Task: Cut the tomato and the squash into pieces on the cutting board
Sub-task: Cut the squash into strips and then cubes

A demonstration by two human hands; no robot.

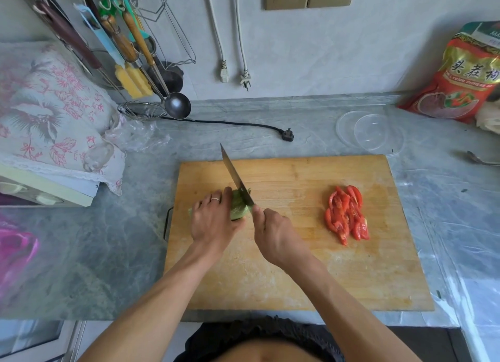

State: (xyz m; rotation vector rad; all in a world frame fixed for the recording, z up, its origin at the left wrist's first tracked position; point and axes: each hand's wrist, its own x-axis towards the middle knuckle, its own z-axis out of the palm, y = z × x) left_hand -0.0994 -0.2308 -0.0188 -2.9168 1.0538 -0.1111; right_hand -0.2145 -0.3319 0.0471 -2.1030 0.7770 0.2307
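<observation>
A wooden cutting board (297,267) lies on the grey counter. At its left edge sits a pale green squash (238,208), mostly covered by my left hand (213,221), whose curled fingers grip it from above. My right hand (273,234) grips the handle of a knife (236,177); the blade stands on edge against the squash's right end, its tip pointing away from me. A pile of red tomato slices (347,215) rests on the board's right side.
A cloth-covered appliance (51,123) stands at the left, with hanging utensils and a ladle (177,104) behind it. A black plug and cord (288,135) lie beyond the board. Clear plastic lids (370,134), a red bag (460,77) and a spoon (479,160) sit at the right.
</observation>
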